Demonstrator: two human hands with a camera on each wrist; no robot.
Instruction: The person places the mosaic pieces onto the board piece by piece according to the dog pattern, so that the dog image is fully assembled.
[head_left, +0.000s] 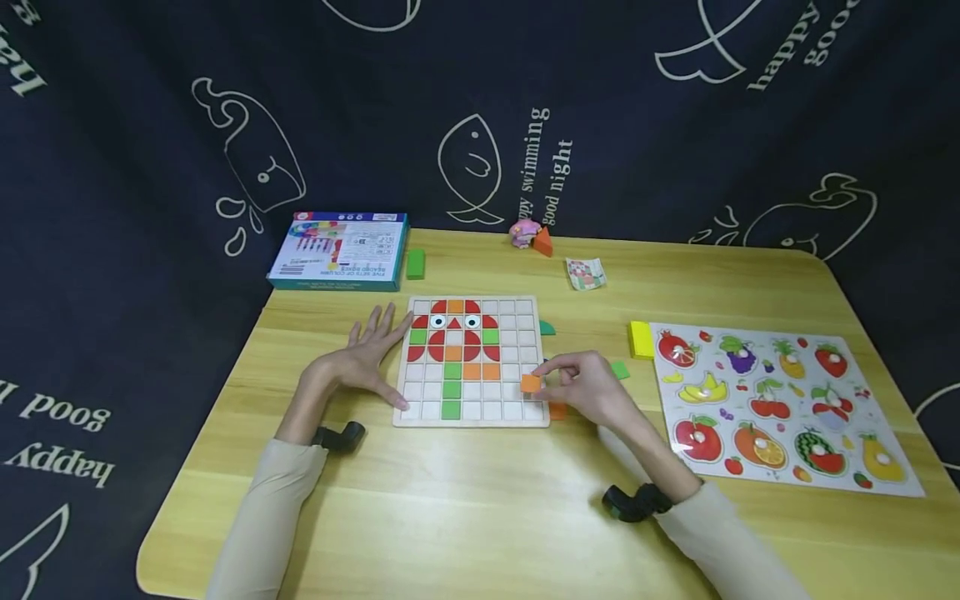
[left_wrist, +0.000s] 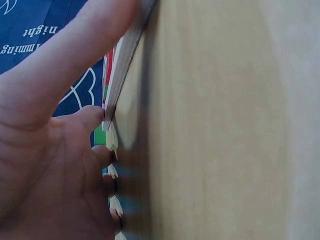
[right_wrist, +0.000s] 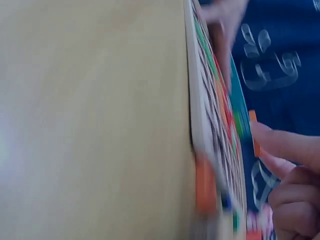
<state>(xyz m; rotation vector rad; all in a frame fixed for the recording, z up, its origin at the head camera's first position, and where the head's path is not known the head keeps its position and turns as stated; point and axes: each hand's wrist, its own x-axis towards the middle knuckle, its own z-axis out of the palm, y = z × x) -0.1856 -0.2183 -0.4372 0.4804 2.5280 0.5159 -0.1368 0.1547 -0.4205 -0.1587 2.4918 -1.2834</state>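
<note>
A white gridded puzzle board (head_left: 491, 408) lies on the table, partly filled with red, green and orange tiles and two eye tiles. My left hand (head_left: 366, 354) spreads its fingers at the board's left side, thumb on the lower left corner and index fingertip at the upper left edge. Between thumb and fingers my right hand (head_left: 588, 385) pinches a square orange tile (head_left: 531, 383) over the right part of the grid. In the right wrist view that orange tile (right_wrist: 255, 134) shows edge-on, above the board. Another orange piece (head_left: 557, 411) lies beside the board's lower right edge, partly under my right hand.
A boxed toy set (head_left: 337, 252) and a green block (head_left: 416, 264) stand at the back left. Behind the board are a pink figure (head_left: 523, 232), an orange triangular piece (head_left: 543, 242) and a small picture card (head_left: 586, 273). At right, a fruit puzzle board (head_left: 783, 408) adjoins a yellow block (head_left: 641, 340).
</note>
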